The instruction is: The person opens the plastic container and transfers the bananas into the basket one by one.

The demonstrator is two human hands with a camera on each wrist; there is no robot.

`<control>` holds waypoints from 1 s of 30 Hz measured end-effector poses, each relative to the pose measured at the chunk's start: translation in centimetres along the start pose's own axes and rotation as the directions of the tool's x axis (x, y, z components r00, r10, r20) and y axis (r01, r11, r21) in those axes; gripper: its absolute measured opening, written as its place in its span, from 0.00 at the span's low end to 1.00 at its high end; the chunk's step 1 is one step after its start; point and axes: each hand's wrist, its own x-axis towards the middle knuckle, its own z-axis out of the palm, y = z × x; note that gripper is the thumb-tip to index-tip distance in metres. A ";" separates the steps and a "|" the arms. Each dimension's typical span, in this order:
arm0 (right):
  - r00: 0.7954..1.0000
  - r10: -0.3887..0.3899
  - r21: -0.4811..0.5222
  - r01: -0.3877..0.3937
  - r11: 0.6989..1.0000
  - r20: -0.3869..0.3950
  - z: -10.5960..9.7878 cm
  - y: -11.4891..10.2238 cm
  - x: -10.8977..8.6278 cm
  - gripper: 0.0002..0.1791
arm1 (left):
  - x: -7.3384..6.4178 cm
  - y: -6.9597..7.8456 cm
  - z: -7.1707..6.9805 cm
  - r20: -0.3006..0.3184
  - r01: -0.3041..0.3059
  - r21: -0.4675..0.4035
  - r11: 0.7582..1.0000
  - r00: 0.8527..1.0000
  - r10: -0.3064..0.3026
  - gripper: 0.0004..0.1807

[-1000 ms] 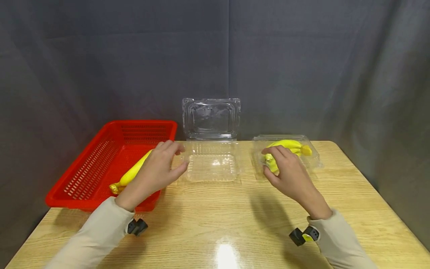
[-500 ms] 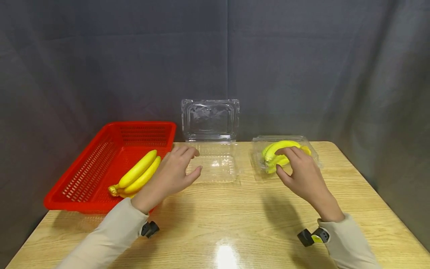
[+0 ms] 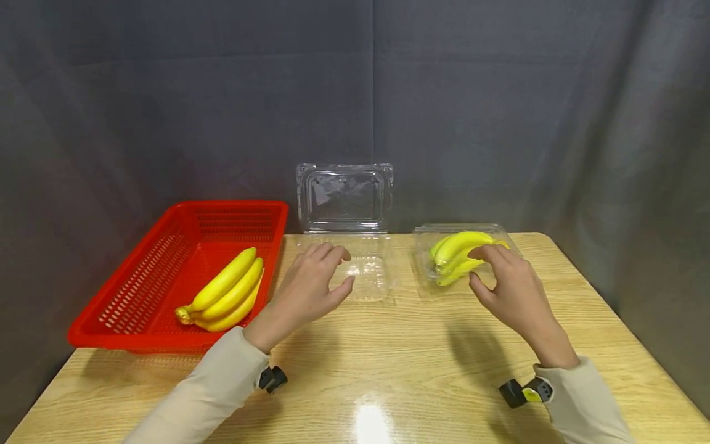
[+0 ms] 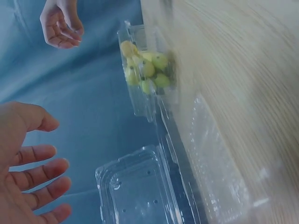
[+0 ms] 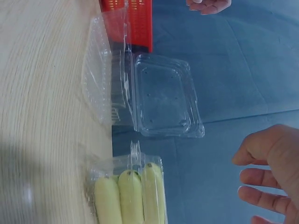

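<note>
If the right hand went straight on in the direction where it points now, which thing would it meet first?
Most likely the clear box with bananas inside: in the head view, the right hand points toward it. The depth is unclear, though, so it might pass above.

Glossy clear plastic box (image 3: 345, 198) centre, plastic basket (image 3: 138, 340) left, smooth bananas (image 3: 228, 293) inside, shiny wood-grain table (image 3: 399, 345) bottom, matt cloth backdrop (image 3: 222, 105) top.

No readable text, labels, numbers or signs anywhere.
</note>
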 end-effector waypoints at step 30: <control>1.000 0.027 0.007 -0.027 1.000 -0.009 -0.5 4.0 -1.8 0.14 | 2.5 2.8 4.5 0.023 -0.034 -0.102 0.994 0.999 0.036 0.12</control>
